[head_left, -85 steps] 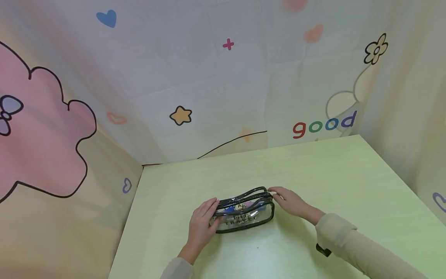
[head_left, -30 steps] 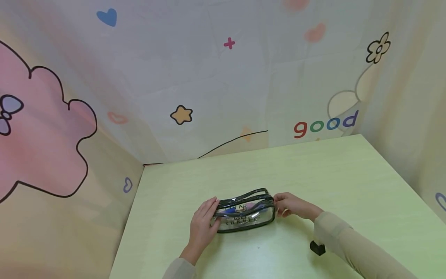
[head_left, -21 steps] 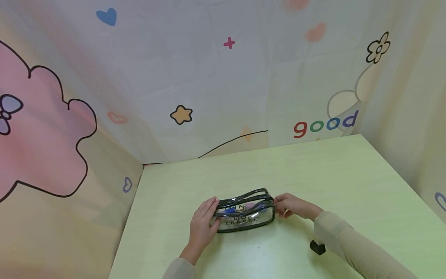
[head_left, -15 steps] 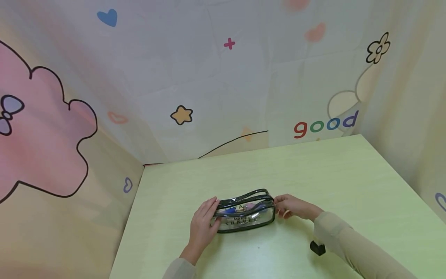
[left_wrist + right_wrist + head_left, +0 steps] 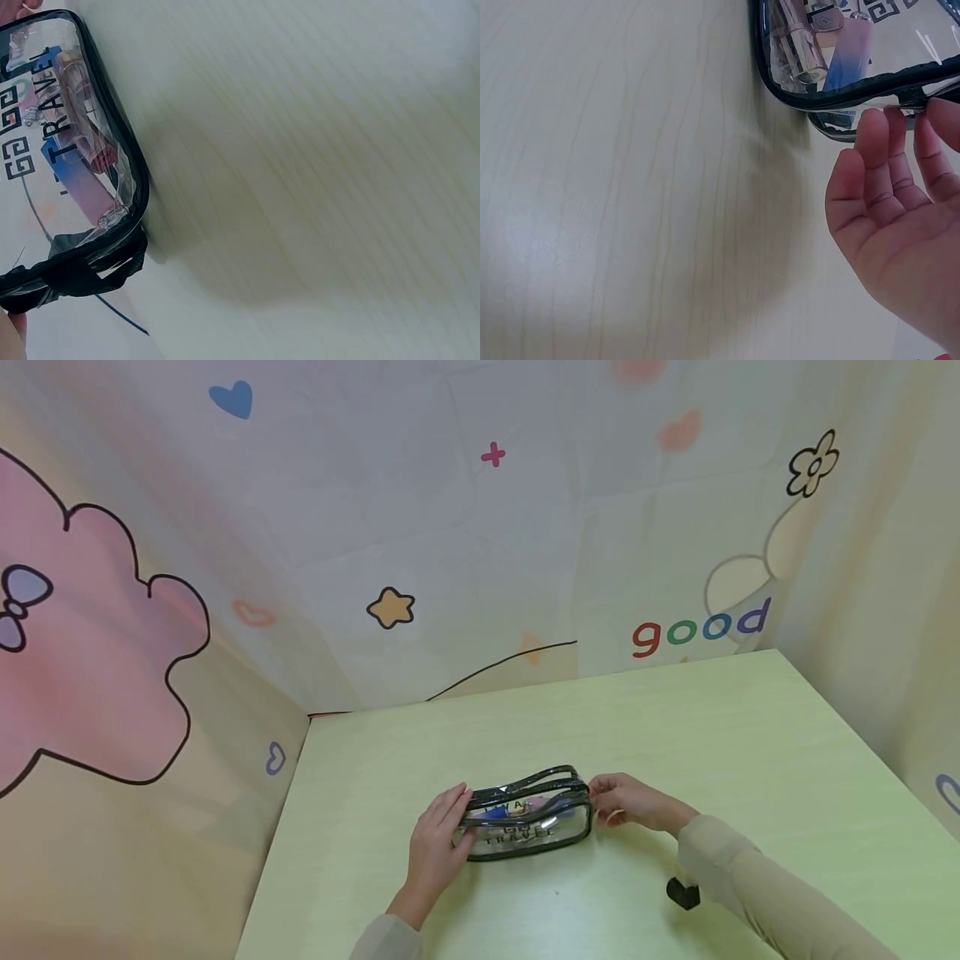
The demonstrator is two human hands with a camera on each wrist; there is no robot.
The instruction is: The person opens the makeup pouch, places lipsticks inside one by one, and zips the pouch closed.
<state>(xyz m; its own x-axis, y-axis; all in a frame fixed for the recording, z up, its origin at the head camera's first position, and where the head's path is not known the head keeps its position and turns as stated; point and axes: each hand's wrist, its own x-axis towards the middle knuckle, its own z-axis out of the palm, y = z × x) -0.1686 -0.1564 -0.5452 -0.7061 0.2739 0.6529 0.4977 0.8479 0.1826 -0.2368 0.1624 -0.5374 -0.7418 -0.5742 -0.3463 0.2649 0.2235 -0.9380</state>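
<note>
A clear toiletry bag with black piping and the printed word TRAVEL rests on the table, small items visible through its wall. My left hand grips its left end, fingers over the top and thumb against the front. At the opposite end my right hand pinches a small dark part at the zip's end between thumb and forefinger; in the right wrist view the other fingers of this hand are bent loosely. Through the plastic I see a pink-and-blue tube. Most of the left hand is outside the left wrist view.
The pale green table extends around the bag. Printed cloth walls enclose it at the back and both sides. A black block shows beside the right sleeve.
Since the earliest frame my right hand has shifted from the bag's top right corner slightly down and right, its fingers now curling at that end. The left hand and bag are nearly still.
</note>
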